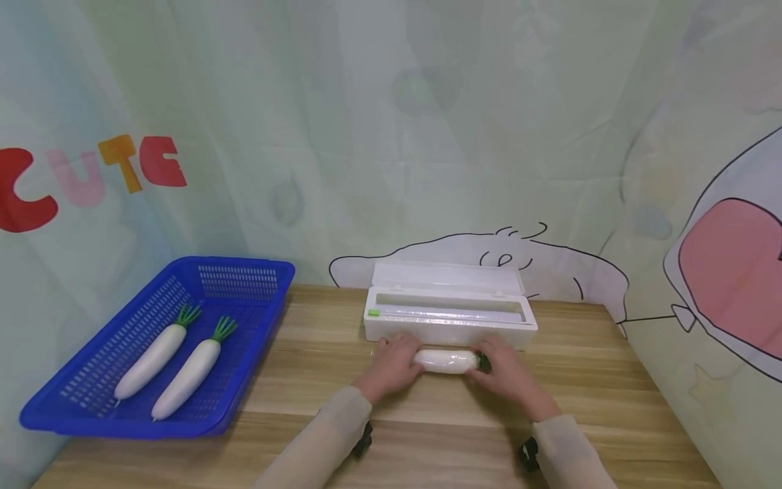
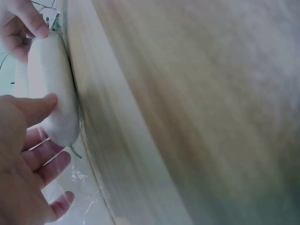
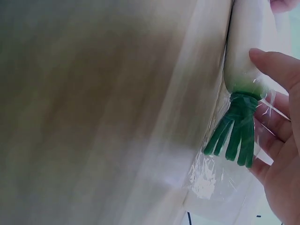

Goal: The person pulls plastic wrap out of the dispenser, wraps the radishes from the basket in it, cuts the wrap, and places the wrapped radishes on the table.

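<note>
A white radish (image 1: pixel 448 361) with a green leafy top lies crosswise on the table, just in front of a white cling film box (image 1: pixel 452 333). Clear cling film (image 3: pixel 205 178) covers its leaf end and spreads beyond it, wrinkled and shiny. My left hand (image 1: pixel 396 363) holds the root end, thumb on the near side and fingers behind. At the leaf end, my right hand (image 1: pixel 506 372) grips the radish between thumb and fingers. The green leaves (image 3: pixel 238 126) show through the film in the right wrist view. Film also lies under the left fingers in the left wrist view.
On the left stands a blue plastic basket (image 1: pixel 247 380) with two more white radishes (image 1: pixel 186 380) in it. The box's lid (image 1: pixel 449 277) is raised at the back, close to the printed curtain (image 1: pixel 366 136). Wooden table top (image 1: pixel 440 448) extends toward me.
</note>
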Motion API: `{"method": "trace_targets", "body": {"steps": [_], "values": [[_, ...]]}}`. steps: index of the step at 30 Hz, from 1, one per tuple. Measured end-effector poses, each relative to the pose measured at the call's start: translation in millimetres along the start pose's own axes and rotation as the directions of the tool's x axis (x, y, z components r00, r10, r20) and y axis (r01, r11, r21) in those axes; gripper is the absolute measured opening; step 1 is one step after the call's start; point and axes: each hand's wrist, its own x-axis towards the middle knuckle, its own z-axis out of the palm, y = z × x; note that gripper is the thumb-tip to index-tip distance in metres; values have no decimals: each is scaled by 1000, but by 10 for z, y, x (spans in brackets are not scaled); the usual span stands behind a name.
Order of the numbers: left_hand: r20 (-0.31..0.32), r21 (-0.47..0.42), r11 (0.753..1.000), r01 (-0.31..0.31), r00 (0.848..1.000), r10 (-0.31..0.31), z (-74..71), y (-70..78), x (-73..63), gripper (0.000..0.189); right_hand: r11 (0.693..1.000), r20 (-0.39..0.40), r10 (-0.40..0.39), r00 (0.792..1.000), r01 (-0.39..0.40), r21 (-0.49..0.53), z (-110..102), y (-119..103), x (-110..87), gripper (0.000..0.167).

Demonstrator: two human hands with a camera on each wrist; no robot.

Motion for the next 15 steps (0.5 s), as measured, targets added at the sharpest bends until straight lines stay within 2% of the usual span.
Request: {"method": "trace_targets", "body": {"steps": [7,15], "values": [[8,25,1000,14,1000,-14,1,9,15,33,1000,-2,-11,1000,11,7,17,41,37,31],[9,49,999,0,1000,-1,4,-11,19,36,1000,19,-16,1000,16,18,-19,32,44,34]]}}
